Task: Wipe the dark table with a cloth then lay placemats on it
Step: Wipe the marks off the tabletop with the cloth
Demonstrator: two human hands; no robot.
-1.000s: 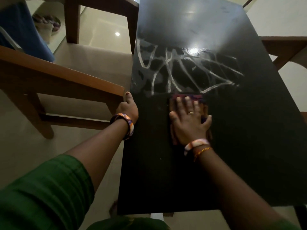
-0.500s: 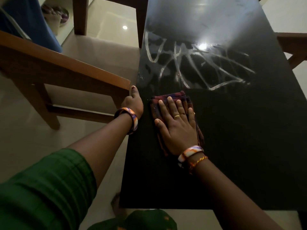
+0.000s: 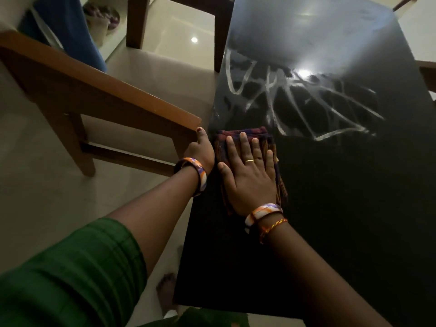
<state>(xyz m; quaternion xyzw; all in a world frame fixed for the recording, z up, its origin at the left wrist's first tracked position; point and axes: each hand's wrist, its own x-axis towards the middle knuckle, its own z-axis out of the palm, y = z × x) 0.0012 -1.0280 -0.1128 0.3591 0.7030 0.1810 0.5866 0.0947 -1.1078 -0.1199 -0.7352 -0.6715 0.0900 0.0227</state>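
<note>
The right hand point(image 3: 247, 171), fingers spread flat, is pressing the folded striped cloth point(image 3: 245, 135) onto the dark counter point(image 3: 354, 208), now nearer the left edge than a second ago, just beside the left hand point(image 3: 200, 151), which is still curling over that edge below the pale streaks point(image 3: 306, 109).

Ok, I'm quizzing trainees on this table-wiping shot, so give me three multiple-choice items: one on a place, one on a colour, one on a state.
1. Where does the cloth lie on the dark table?
A. near its left edge
B. at its far end
C. at its right edge

2. What colour is the sleeve?
A. white
B. green
C. red

3. How is the right hand on the cloth?
A. clenched in a fist
B. lifted clear of it
C. pressed flat, fingers straight

Key: 1 A, the cloth sits beside the left hand at the table's left edge; 2 B, the fabric is plainly green; 3 C, straight fingers cover the cloth.
</note>
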